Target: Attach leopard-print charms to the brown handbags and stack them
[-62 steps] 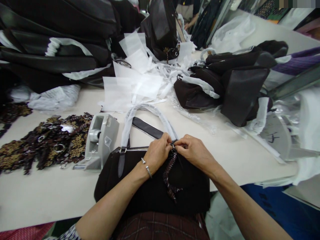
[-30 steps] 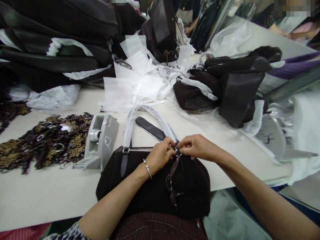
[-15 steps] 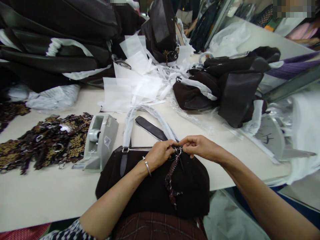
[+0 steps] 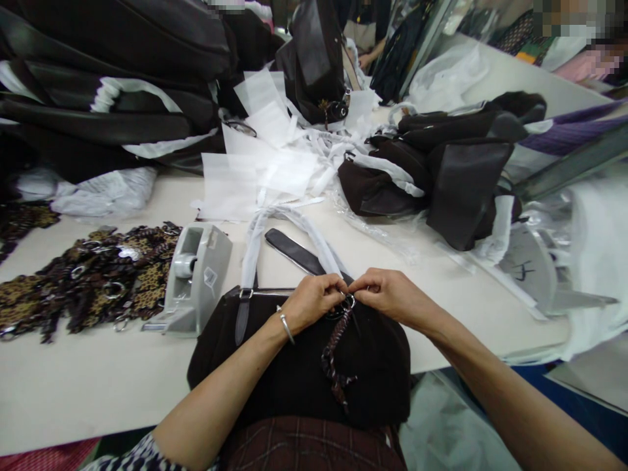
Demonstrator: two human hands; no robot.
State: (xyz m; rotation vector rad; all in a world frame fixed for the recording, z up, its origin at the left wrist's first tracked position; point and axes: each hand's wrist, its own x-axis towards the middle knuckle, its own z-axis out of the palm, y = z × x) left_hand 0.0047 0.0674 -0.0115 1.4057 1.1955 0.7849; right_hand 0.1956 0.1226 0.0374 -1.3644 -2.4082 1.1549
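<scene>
Head view: left hand (image 4: 314,302) and right hand (image 4: 385,293) pinched, fingertips closed together at metal ring (image 4: 348,301) of braided charm (image 4: 337,347); charm hung over front of dark bag (image 4: 289,366), bag at near edge of pale table (image 4: 88,386).

From here I can see a plump, dark brown-black handbag (image 4: 294,379) lying across the near edge of the tabletop (image 4: 98,379), its lower part jutting past that edge, with a silver-toned zipper (image 4: 275,294) along the top and a pointed leather tab (image 4: 242,324) down the front. Its handle (image 4: 255,242), wrapped in white, arches away over the tabletop. By the top, toward the right end, a shiny metal ring (image 4: 350,302), partly covered, carries a braided brown charm (image 4: 334,335) that trails down the bag's front to a knotted, loose-ended tip.
</scene>
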